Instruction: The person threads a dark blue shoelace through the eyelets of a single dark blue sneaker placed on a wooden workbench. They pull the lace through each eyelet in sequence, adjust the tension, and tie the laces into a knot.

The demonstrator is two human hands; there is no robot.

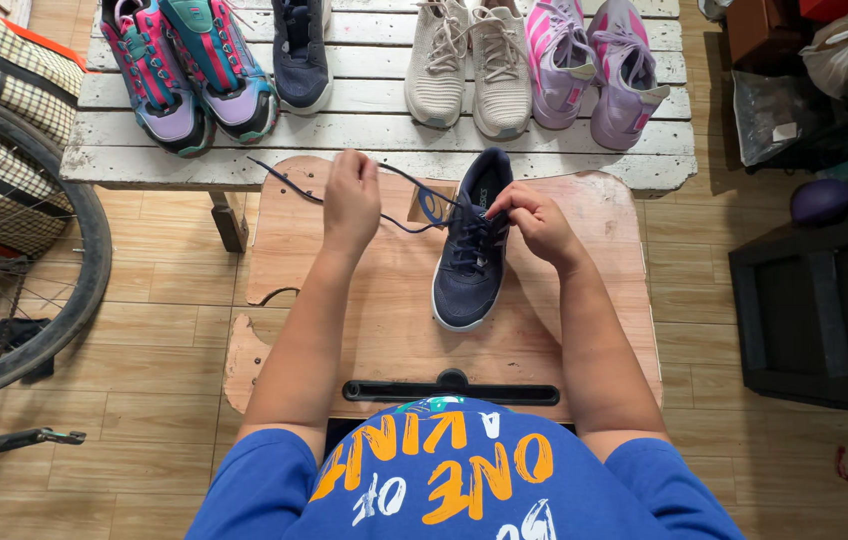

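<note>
Navy shoe (pixel 471 262) is lying on the wooden table (pixel 584 330), toe toward the person, long axis running near-to-far, left hand (pixel 351 197) fingers pinching the dark lace (pixel 289 180), right hand (pixel 536 220) fingers gripping the lacing.

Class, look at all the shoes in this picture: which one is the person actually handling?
The navy shoe on the wooden board. Both hands work its lace; the other shoes sit untouched on the white bench behind.

Pink-teal sneakers (pixel 189 70), second navy shoe (pixel 301 50) cut off by top edge.
</note>
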